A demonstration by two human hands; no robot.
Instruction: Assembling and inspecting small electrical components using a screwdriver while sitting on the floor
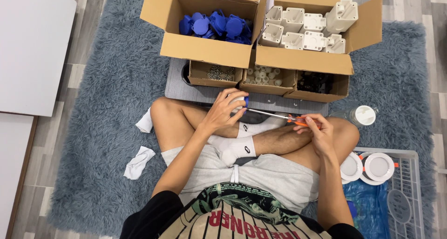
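Head view, person sits cross-legged on a grey rug (107,104). Left hand (223,111) is curled around a white part with a blue cap (243,103), held over the left knee, fingers wrapped tight so it stays steady. Right hand (316,129) pinches the orange handle of a screwdriver (279,115); its shaft runs level to the left and its tip meets the blue cap, so the tool lines up with the part's side.

Lap tray (179,87) sits on the rug just past the knees, carrying three small boxes in a row within reach: left one with metal screws (220,72), middle one with small white pieces (263,75), right one with black pieces (314,82). Behind them, two big cartons: left carton (205,48) full of blue caps, roughly ten, hard to count; right carton (302,59) with white housings, about eight visible, one standing taller at its far right corner.

White bottle lid (364,115) by the right knee. Wire basket (409,192) at the rug's right edge holds two round white lamps (368,167), placed close to the right hand's side. Two crumpled white cloths (139,162) on the rug near the left thigh. White desk (32,48) at far left.
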